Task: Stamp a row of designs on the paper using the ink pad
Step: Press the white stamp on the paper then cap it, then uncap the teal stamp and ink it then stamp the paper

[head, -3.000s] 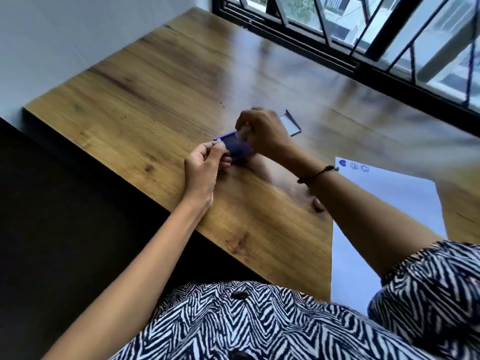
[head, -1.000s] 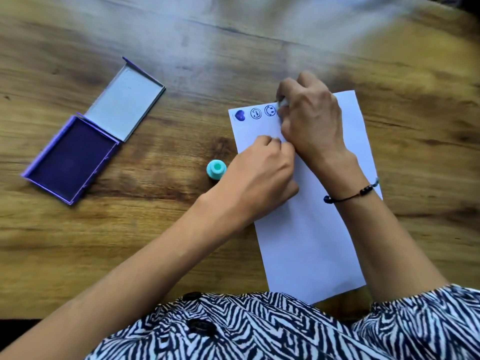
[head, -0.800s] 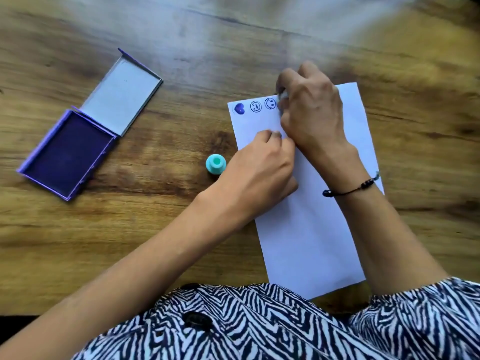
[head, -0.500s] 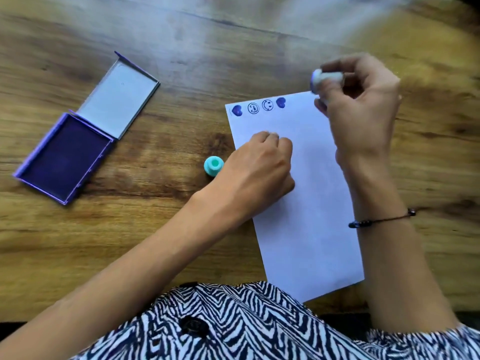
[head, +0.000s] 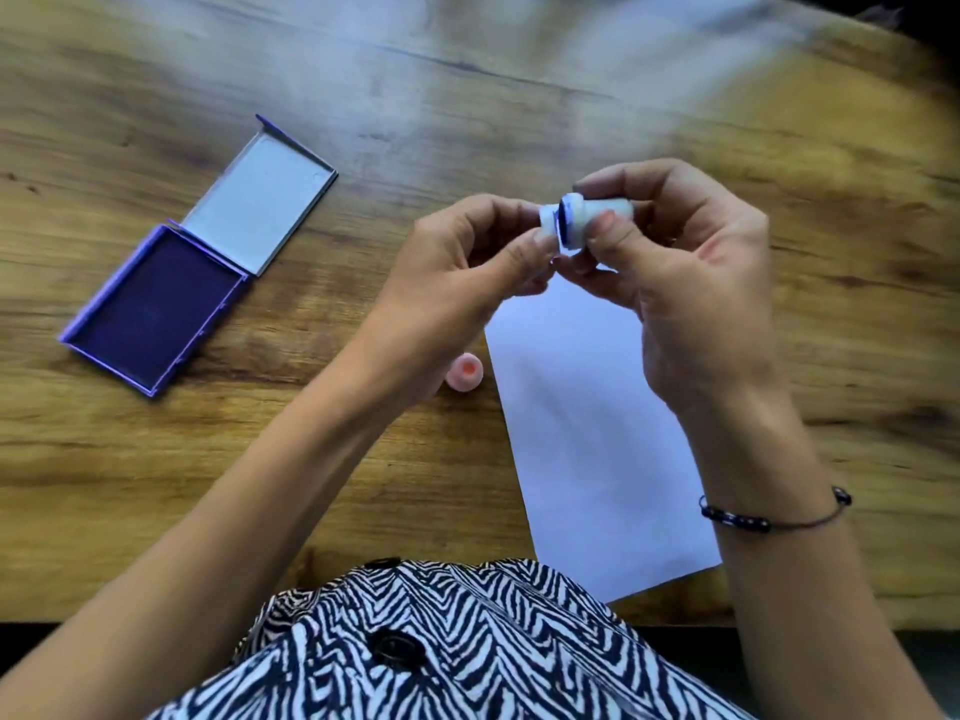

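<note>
Both hands are raised above the white paper sheet (head: pixel 597 423): the right hand (head: pixel 691 283) pinches the small white cylindrical plastic stamp (head: pixel 584 220) by its body, while the left hand (head: pixel 457 283) closes its fingertips on what looks like a white cap at the stamp's dark, inked face. The step seems to be capping this stamp, best done by holding the two pieces in line and keeping fingertips off the wet face. The open purple ink pad (head: pixel 156 304) lies well to the left on the wooden table (head: pixel 519 96), and a small pink round stamp (head: pixel 465 372) stands just beside the paper's left edge.
</note>
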The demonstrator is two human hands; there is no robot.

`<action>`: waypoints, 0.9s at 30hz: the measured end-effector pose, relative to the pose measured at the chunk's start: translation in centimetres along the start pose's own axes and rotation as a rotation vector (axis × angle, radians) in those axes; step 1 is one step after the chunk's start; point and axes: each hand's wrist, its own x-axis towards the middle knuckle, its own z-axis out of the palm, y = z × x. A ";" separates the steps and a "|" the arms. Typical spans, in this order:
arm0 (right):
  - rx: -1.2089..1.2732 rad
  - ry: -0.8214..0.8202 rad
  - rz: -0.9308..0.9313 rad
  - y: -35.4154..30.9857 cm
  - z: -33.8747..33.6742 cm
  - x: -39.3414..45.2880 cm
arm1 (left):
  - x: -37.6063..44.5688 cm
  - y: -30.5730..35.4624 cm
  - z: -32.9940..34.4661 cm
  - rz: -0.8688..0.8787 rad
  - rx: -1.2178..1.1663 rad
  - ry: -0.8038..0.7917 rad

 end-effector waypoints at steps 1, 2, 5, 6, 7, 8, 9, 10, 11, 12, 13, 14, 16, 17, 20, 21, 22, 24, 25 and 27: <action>-0.008 -0.004 -0.011 -0.1 0.1 -0.1 | -0.1 0.0 0.0 0.007 -0.004 0.005; -0.020 -0.008 -0.022 -0.2 0.1 -0.1 | -0.1 0.0 0.0 0.012 -0.006 0.009; -0.081 -0.015 -0.049 -0.2 0.3 -0.2 | -0.3 0.2 -0.1 0.019 -0.020 0.024; -0.098 -0.010 -0.052 -0.1 0.4 -0.3 | -0.4 0.3 -0.2 0.022 -0.026 0.030; -0.112 -0.003 -0.054 0.0 0.4 -0.3 | -0.4 0.3 -0.2 0.028 -0.027 0.033; -0.125 0.002 -0.058 0.0 0.5 -0.3 | -0.4 0.3 -0.3 0.037 -0.026 0.035; -0.141 0.007 -0.065 0.1 0.7 -0.3 | -0.5 0.3 -0.3 0.046 -0.019 0.041; -0.156 0.011 -0.074 0.1 0.8 -0.3 | -0.5 0.3 -0.4 0.060 -0.005 0.051; -0.165 0.017 -0.088 0.1 1.1 -0.3 | -0.5 0.2 -0.5 0.079 0.012 0.061; -0.172 0.022 -0.104 0.1 1.4 -0.4 | -0.6 0.2 -0.6 0.098 0.021 0.069; -0.180 0.021 -0.119 0.2 1.8 -0.4 | -0.6 0.2 -1.0 0.111 0.026 0.075; -0.190 0.013 -0.127 0.2 2.2 -0.3 | -0.6 0.2 -1.5 0.116 0.038 0.080; -0.234 -0.034 -0.114 0.4 3.1 0.4 | -0.4 0.1 -2.9 0.106 0.140 0.082; -0.281 -0.068 -0.112 0.6 3.6 1.1 | -0.3 0.1 -3.8 0.096 0.226 0.090; -0.697 -0.151 -0.268 1.7 5.8 3.6 | -0.3 -0.3 -6.4 0.082 0.418 0.247; -0.855 -0.184 -0.338 2.2 6.5 4.2 | -0.5 -0.5 -7.0 0.082 0.444 0.305; -0.976 -0.208 -0.383 2.6 7.0 4.6 | -0.9 -0.5 -7.5 0.079 0.457 0.335; -1.122 -0.247 -0.422 3.2 7.8 5.0 | -1.8 -0.9 -8.2 0.054 0.456 0.351; -1.162 -0.254 -0.436 3.3 8.0 4.9 | -2.3 -1.1 -8.4 0.041 0.443 0.356; -1.196 -0.259 -0.442 3.3 8.0 4.7 | -3.1 -1.5 -8.5 0.026 0.393 0.381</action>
